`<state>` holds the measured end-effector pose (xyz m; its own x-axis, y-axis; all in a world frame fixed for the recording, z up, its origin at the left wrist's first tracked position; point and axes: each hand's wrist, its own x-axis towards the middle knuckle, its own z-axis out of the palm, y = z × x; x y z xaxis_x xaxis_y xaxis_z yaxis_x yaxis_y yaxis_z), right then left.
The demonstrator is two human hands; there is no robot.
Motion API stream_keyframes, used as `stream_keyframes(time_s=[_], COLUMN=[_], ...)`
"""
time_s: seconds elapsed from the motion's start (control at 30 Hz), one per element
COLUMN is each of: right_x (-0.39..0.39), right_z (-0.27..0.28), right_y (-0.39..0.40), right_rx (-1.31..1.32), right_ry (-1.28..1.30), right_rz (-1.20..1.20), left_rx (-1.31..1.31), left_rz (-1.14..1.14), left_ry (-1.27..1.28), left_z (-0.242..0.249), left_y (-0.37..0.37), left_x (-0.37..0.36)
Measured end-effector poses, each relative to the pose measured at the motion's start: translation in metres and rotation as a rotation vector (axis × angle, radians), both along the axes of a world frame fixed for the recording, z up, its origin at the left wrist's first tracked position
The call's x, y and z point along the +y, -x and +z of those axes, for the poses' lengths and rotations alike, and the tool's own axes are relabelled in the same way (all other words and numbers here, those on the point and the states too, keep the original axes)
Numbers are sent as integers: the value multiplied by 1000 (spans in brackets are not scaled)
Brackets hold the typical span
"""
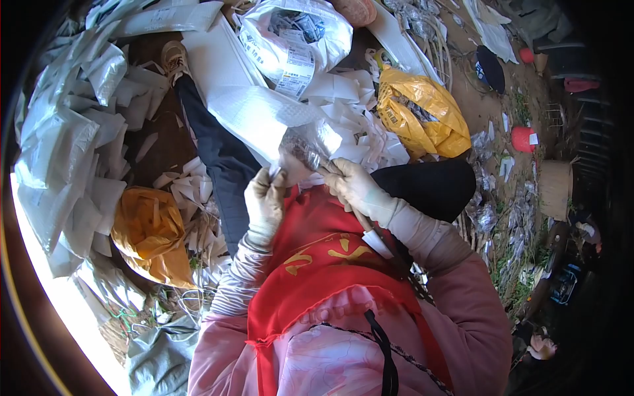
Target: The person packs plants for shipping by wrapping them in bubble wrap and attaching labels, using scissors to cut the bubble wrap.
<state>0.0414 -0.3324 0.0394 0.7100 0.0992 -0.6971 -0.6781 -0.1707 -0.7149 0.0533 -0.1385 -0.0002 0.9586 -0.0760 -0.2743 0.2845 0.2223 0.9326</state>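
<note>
Both my hands wear pale gloves and meet near the middle of the view, above my red apron. My left hand (266, 198) pinches the edge of a whitish, partly see-through sheet. A thin brown stem with a white sleeve on its lower end runs under my right hand (356, 188), whose fingers are wrapped round it. Crinkled clear plastic with something dark inside (302, 148) lies between the hands. Just beyond them, a long white padded sheet (247, 112) stretches away over the ground.
White padded pouches (59, 145) are heaped at the left. An orange bag (152, 231) stands beside my leg, a yellow bag (422, 112) beyond my right knee. A white sack (297, 39) sits ahead. Red containers (524, 139) and plastic scraps lie at the right.
</note>
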Motion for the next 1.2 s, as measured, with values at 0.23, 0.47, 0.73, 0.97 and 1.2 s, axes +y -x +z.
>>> stream_keyframes(time_s=[0.23, 0.47, 0.73, 0.97, 1.2], right_x=[7, -8, 10, -1, -22], right_z=[-18, -24, -20, -7, -7], right_y=[-11, 1, 5, 30, 25], right_rx=[-55, -183, -11, 36, -68], right_ry=[60, 140, 53, -58, -105], right_rz=[-8, -44, -10, -132, -134], left_rx=[-72, -126, -780, -1105, -813], left_rz=[-757, -143, -316, -464, -55], left_ry=[-506, -2195, -1527, -1427, -1329], left_z=[-1, 49, 42, 13, 10], left_y=[-8, -39, -85, -66, -38], left_x=[24, 184, -24, -76, -31])
